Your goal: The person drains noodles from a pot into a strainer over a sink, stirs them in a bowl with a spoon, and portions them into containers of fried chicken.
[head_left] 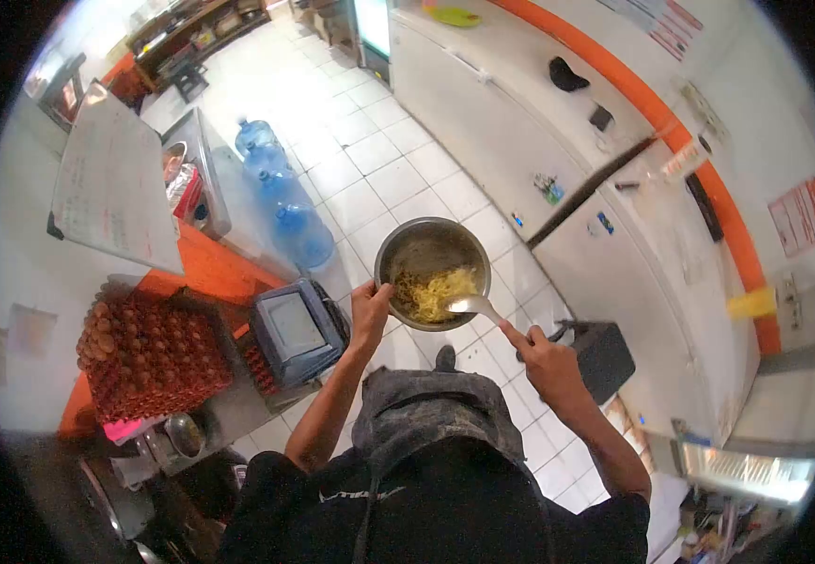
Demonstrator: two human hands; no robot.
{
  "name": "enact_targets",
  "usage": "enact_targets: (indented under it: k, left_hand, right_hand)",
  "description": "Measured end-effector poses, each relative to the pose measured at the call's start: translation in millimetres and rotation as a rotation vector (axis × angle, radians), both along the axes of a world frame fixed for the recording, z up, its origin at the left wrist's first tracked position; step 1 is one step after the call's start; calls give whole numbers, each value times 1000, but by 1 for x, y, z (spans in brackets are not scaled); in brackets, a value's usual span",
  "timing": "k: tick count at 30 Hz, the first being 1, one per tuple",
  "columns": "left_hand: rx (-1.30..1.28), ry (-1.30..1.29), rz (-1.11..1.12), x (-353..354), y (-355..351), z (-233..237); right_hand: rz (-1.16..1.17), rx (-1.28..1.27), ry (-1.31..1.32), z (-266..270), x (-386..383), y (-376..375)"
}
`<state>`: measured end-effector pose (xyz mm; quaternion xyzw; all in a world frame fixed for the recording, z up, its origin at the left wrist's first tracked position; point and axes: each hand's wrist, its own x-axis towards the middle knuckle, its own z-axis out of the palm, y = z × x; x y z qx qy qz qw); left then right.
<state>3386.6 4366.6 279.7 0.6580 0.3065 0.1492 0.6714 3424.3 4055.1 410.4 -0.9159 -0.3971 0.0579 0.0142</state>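
Note:
A round metal bowl (pixel 432 228) is held out in front of my body, over the tiled floor. Yellow, crumbly food (pixel 440 289) lies in it, toward the near side. My left hand (pixel 370 315) grips the bowl's left rim, fingers closed on it. In my right hand (pixel 548 362) is the handle of a large spoon (pixel 473 305), its pale head resting in the food at the bowl's near right. The exact kind of food cannot be made out.
Stacked trays of eggs (pixel 158 357) stand on the left counter, beside a grey lidded container (pixel 293 320). Several blue water jugs (pixel 299 233) line the floor at left. White chest freezers (pixel 614 282) run along the right wall. A dark bin (pixel 600 362) stands near my right hand.

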Motion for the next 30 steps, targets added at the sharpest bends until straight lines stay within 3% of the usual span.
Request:
enact_targets:
  k: [1,4,8,13,14,15,16,19,21,23,25,27,28,30]
  left_hand:
    - [-118,-57,68,25,1,-4]
    - [-117,-99,136,95,10,12]
    - [-52,-78,155,177,31,2]
    - [-102,-25,256,267,121,7]
    - [-186,-74,243,293,126,15]
    - [-57,-17,188,316,138,5]
    - [-100,-9,193,338,156,8]
    - [-109,-34,220,412,220,23]
    - [-86,-39,246,465,253,24]
    - [-29,-106,227,518,268,12]
    - [-95,-88,273,556,296,12]
    - [-116,-165,341,593,339,-19]
    - [-155,-143,365,616,348,3]
    - [-66,-111,334,666,367,-6]
  right_hand:
    - [33,-6,-4,13,27,8]
    - [154,-97,1,37,99,41]
    - [213,3,-84,-23,225,118]
    - [241,-82,-44,-8,319,179]
    - [247,24,10,-16,341,206]
    - [238,128,73,-23,364,233]
    - [215,155,79,-42,407,258]
    - [175,232,94,-18,497,306]
    - [164,-76,102,-7,527,322]
    - [257,123,70,-19,572,364]
    - [209,106,71,-35,640,403]
    - [203,21,66,-7,669,411]
    - [203,-71,87,1,681,414]
    - [328,85,74,-28,720,453]
